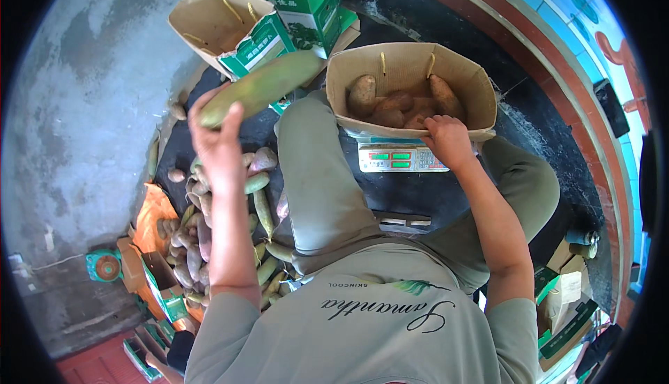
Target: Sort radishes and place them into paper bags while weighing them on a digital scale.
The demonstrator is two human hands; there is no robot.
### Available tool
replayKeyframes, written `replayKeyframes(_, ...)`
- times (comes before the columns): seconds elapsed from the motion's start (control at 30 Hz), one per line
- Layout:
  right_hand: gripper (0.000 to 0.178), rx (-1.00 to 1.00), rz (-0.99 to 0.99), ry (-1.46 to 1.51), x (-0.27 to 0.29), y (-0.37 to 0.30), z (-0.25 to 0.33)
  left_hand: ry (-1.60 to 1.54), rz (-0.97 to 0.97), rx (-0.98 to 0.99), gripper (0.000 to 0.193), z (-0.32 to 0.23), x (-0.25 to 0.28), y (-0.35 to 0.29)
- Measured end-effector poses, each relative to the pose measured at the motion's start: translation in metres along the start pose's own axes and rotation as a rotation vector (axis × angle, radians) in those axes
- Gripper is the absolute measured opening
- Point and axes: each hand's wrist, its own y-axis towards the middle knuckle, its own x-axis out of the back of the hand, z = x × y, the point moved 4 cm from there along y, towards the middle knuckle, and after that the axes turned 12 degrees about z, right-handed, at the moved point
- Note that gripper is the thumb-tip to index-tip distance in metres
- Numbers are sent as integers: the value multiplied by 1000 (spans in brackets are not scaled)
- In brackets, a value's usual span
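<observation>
My left hand (217, 143) is raised at the left, its fingers closed round one end of a long green radish (268, 88). The radish points up and to the right, in front of the green-and-white cartons. At the right, my right hand (448, 139) grips the near rim of an open cardboard box (355, 67) with yellow cord handles. Several brown-red sweet potatoes (444, 96) lie inside it. The box stands on a white electronic scale (403, 159) with lit green displays, between my knees.
A heap of sweet potatoes (198, 255) and green radishes (263, 213) covers the floor beside my left leg. Two open cartons (259, 48) (313, 11) stand beyond it. A small turquoise device (104, 265) sits at far left. More boxes (568, 300) are at lower right.
</observation>
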Motion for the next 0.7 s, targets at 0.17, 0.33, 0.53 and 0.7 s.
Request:
replayKeyframes(0.17,19,12,-29,-10,-3,0,0,-186,290,218,43,34,-104,13)
replayKeyframes(0.33,17,33,-66,29,-7,-2,-6,-86,400,136,43,56,-132,10)
replayKeyframes(0.53,13,34,-57,14,-7,0,-3,78,206,-19,28,39,-53,-1)
replayKeyframes(0.7,22,24,-45,51,-5,-1,-2,365,29,111,24,81,29,-31)
